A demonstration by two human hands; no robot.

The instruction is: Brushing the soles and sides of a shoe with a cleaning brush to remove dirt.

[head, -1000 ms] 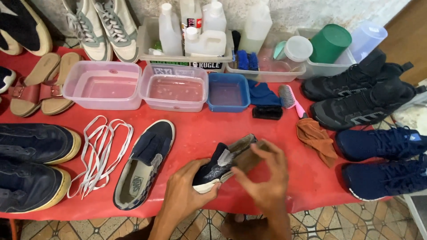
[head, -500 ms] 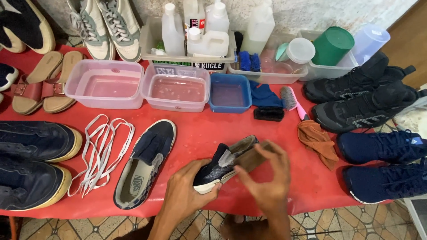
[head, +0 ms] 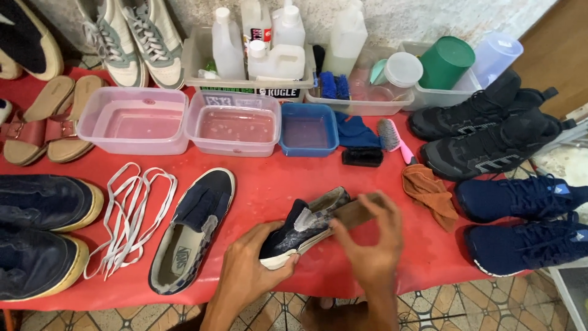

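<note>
Navy slip-on shoe — toe toward left hand grip, heel up-right; right hand grasping brush.

Red table – shoes, tubs

There is one view only, from a camera worn on the person's head. It looks steeply down and forward over the near edge of the red counter, toward the wall behind it. Both hands, left and right, sit low in the middle of the frame, close to the lens, with floor tiles showing beneath the counter's edge. The counter's far side, with tubs and bottles, lies farther off along the top.
</note>
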